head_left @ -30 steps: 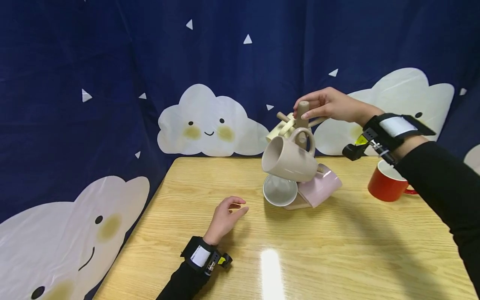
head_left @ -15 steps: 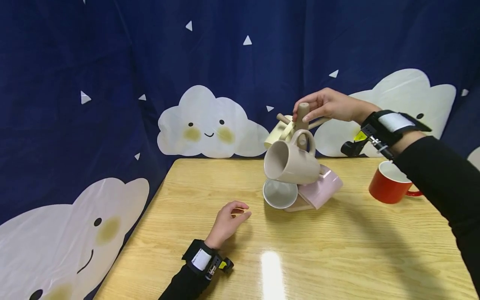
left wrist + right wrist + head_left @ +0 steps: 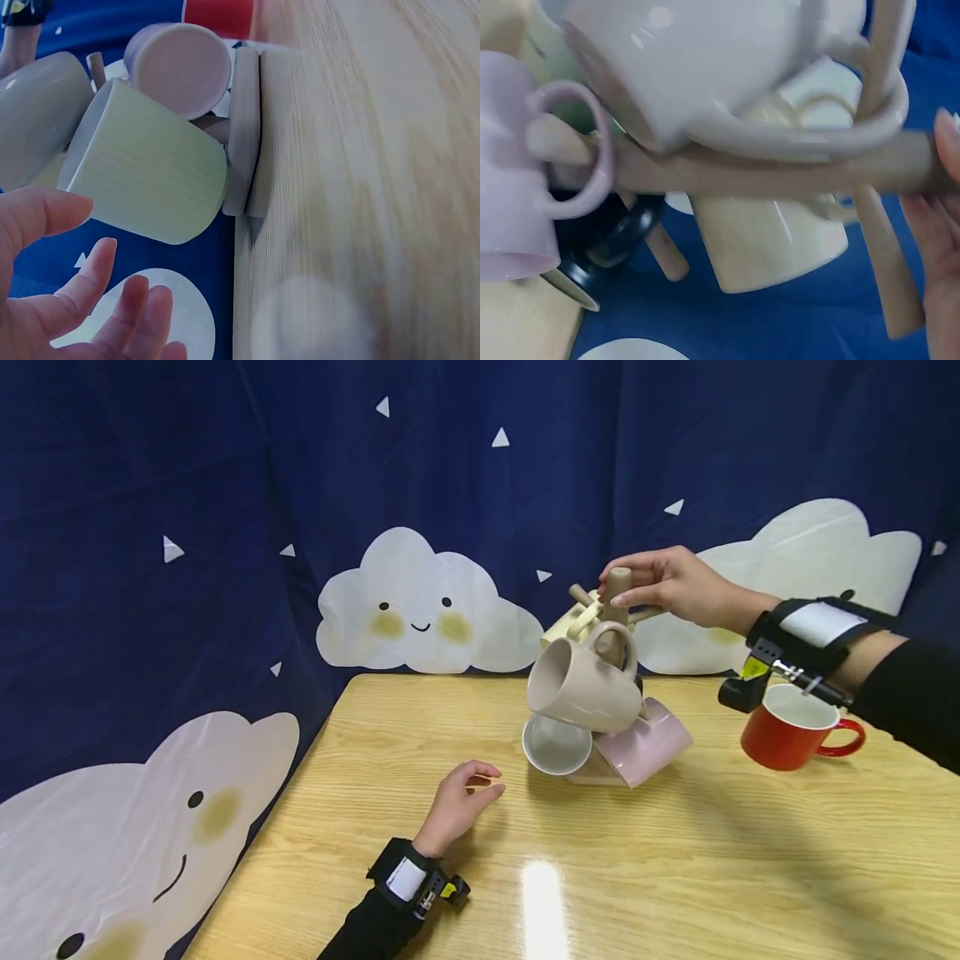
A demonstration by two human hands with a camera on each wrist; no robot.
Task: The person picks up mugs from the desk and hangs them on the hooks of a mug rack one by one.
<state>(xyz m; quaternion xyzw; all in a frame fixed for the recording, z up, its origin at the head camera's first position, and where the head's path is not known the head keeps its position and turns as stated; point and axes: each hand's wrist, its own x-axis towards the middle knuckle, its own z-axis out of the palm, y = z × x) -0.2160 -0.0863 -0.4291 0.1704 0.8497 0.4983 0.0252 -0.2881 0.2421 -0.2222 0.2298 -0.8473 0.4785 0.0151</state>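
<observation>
A wooden mug tree [image 3: 618, 610] stands on the table [image 3: 675, 860], and my right hand [image 3: 622, 585] pinches the top of its post. A beige mug [image 3: 581, 687] hangs at the front, a pale green one [image 3: 557, 745] below it, a pink one [image 3: 647, 747] lower right and a cream one [image 3: 561, 628] behind. The right wrist view shows the post [image 3: 780, 171], the beige mug [image 3: 682, 52], the pink mug [image 3: 510, 202] and my fingers [image 3: 945, 225]. My left hand [image 3: 491, 781] rests on the table, loosely curled and holding nothing, short of the pale green mug [image 3: 142, 176].
A red mug [image 3: 787, 739] stands upright on the table right of the tree, just under my right wrist. A dark mug [image 3: 607, 240] hangs low at the tree's back. A blue cloud-print curtain [image 3: 225, 527] hangs behind and left of the table.
My right hand and the top of the mug tree have shifted slightly right and down, so the red mug shows more fully. The left hand's fingers have curled in a little.
</observation>
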